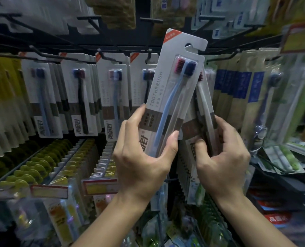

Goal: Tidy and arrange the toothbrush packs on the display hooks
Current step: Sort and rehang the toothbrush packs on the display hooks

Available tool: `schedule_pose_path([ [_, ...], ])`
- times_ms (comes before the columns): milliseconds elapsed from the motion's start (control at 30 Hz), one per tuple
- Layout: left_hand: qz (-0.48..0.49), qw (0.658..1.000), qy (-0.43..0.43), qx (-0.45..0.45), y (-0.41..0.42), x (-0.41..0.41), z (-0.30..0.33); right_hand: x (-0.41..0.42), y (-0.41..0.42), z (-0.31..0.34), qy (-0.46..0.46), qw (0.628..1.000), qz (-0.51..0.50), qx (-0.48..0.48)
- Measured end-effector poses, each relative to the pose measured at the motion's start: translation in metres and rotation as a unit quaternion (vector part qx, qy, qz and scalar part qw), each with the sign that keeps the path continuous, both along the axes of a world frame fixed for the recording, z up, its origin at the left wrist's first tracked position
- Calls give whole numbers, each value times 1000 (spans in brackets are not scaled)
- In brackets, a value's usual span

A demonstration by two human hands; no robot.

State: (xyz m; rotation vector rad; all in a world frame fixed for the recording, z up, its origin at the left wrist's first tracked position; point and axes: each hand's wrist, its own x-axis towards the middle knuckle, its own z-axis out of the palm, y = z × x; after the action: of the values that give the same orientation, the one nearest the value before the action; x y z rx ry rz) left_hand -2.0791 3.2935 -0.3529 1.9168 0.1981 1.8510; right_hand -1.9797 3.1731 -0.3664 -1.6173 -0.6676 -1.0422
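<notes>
- Display rack [112, 45]: rows of hanging packs fill it, from nine o'clock round to three.
- Toothbrush pack [174, 90]: centre, tilted toward one o'clock, off its hook. Likely light stiff card under a slick blister; best held by the lower edges, leaving the hang-hole free.
- Left hand [142, 157]: its grip is curled round the pack's bottom.
- Right hand [224, 157]: grip pinching a second pack [204, 111] behind.

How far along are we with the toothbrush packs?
Done: four hooks to the left carry neat rows of packs. In hand: left hand grips a pack, off any hook; right hand grips more packs behind it. Left: hanging these.
</notes>
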Motion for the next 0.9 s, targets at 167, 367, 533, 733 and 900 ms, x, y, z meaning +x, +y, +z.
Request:
schedule_pose_path([
  [167, 0, 1000, -2, -5, -5, 2, 0, 1, -4, -1, 24, 999, -4, 25],
  [367, 3, 1000, -7, -10, -6, 3, 0, 7, -9, -1, 88, 995, -12, 49],
  [533, 3, 1000, 8, -24, -6, 4, -2, 6, -9, 1, 115, 992, -3, 43],
  [733, 8, 1000, 7, -29, -7, 5, -2, 4, -10, 3, 132, 990, 9, 46],
  [900, 9, 999, -1, -38, -9, 5, -2, 6, -11, 5, 134, 989, 15, 52],
])
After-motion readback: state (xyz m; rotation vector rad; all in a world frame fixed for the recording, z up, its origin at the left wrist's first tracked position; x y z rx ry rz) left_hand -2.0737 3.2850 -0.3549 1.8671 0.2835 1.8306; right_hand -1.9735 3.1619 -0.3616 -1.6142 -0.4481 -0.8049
